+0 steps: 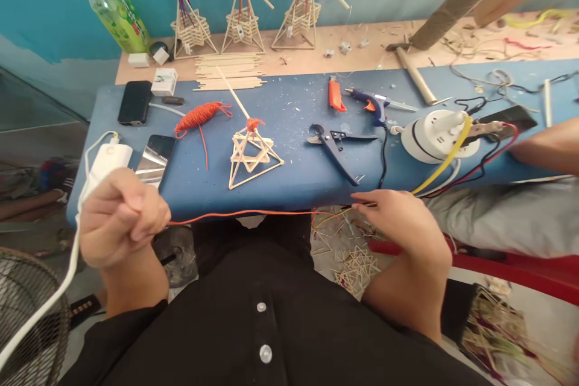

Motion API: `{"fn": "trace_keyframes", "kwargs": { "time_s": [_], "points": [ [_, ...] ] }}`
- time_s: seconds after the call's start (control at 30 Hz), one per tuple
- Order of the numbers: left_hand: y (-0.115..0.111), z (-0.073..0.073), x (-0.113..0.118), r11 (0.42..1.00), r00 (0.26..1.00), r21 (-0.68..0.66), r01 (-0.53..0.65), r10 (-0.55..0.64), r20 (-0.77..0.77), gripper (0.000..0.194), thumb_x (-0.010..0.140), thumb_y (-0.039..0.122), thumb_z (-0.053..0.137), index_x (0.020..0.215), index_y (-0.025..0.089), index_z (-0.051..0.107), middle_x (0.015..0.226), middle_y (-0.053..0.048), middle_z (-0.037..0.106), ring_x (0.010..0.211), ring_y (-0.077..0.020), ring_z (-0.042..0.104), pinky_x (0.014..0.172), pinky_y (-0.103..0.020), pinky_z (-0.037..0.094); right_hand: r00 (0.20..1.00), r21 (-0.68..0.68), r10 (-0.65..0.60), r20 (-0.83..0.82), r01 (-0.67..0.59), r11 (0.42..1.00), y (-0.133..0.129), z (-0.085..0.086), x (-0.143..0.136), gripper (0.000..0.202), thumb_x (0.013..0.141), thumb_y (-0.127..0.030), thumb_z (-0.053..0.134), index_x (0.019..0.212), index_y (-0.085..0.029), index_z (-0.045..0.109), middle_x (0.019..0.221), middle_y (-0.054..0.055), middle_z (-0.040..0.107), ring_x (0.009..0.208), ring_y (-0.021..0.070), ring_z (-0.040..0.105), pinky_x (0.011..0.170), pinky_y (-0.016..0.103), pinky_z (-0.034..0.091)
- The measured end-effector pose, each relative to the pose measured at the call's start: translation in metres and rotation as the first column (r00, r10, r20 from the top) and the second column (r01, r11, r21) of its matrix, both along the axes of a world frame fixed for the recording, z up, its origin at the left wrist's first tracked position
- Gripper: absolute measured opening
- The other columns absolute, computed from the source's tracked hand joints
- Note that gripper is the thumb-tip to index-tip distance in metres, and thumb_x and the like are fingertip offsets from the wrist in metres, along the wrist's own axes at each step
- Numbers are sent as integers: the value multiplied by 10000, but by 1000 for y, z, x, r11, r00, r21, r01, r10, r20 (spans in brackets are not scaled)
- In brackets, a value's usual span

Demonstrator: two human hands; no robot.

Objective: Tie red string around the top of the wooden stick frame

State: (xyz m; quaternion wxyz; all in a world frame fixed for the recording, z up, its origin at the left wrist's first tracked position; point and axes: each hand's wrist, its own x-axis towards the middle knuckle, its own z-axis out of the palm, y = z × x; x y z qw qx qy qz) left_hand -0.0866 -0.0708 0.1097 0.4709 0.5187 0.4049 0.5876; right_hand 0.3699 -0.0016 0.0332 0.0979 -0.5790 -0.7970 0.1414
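In the head view, your left hand (124, 217) is closed in a fist-like pinch, with the orange cord (244, 213) coming out of its right side. The cord runs nearly straight to the right along the near edge of the counter (294, 184). Your right hand (402, 217) is partly open, its fingers nearly straight; you may have the cord under them, but I cannot tell.

If that right grip is loose, a pull from the left could let the cord slip away and drop towards the floor. The edge may also snag or rub it.

The white cable (76, 241) passes close by your left hand; a wide swing could catch it and drag the power bank (111, 154) off the left end. Its lower run lies near the fan (27, 313), another likely snag.

The stick frame (251, 160) stands just beyond the cord, on the counter between your hands. Lifting the cord and whipping it far-wards could knock it over, as it looks light. The cutters (332, 148), to its right, could nick a finger reaching across.
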Motion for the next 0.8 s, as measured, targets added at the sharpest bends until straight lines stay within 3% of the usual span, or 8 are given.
{"fn": "trace_keyframes", "kwargs": {
  "time_s": [0.13,0.2,0.3,0.4,0.47,0.53,0.67,0.8],
  "points": [
    [-1,2,34,997,972,-73,39,-55,-228,168,944,431,863,876,310,769,552,33,610,417,-124,568,395,-275,401,917,53,79,-391,-64,997,-20,24,-41,213,947,-342,803,1122,-259,891,1069,73,866,542,123,636,569,307,588],
    [2,-2,56,976,952,-189,106,-154,-264,161,938,375,854,1021,285,751,630,21,695,515,-156,682,472,-276,490,718,54,148,-681,-152,987,-28,38,-83,280,973,-352,822,1229,-248,862,989,65,832,595,117,648,520,251,550],
    [8,-10,80,931,942,-298,209,-274,-192,435,914,372,868,1290,264,678,649,20,717,567,-201,733,524,-305,542,458,47,238,-856,-390,920,-31,46,-137,570,865,-408,954,1402,-296,800,1108,61,810,691,115,678,539,220,583],
    [13,-13,88,916,943,-314,250,-305,-137,712,889,384,900,1511,250,579,645,18,709,552,-219,730,505,-321,531,329,98,259,-908,-436,895,-24,41,-162,316,936,-363,894,1244,-297,873,999,40,818,721,123,720,644,245,635],
    [16,-12,85,919,952,-323,227,-280,-125,871,879,399,917,1618,252,480,624,37,693,526,-205,709,488,-304,507,328,122,272,-905,-411,903,-18,40,-166,115,985,-363,838,1031,-286,910,881,31,821,726,141,741,692,274,648],
    [20,-9,81,926,957,-319,202,-256,-137,932,885,428,914,1662,248,432,602,52,675,496,-183,673,480,-291,480,359,155,312,-880,-404,901,-10,44,-167,170,1007,-373,805,905,-275,900,824,30,818,712,151,745,691,287,644],
    [34,-4,66,966,954,-230,120,-176,-241,564,968,490,797,1447,216,681,640,6,691,571,-168,654,544,-292,487,470,253,386,-794,-323,912,22,68,-171,144,1000,-293,788,892,-253,875,855,27,823,743,151,736,686,290,623],
    [63,-8,46,988,952,-131,-83,40,-305,236,942,462,801,972,229,825,611,3,612,558,-142,550,528,-292,420,594,274,357,-721,-229,934,99,101,-193,92,981,-203,786,924,-160,844,839,11,758,811,128,712,740,260,581]
  ]
}}
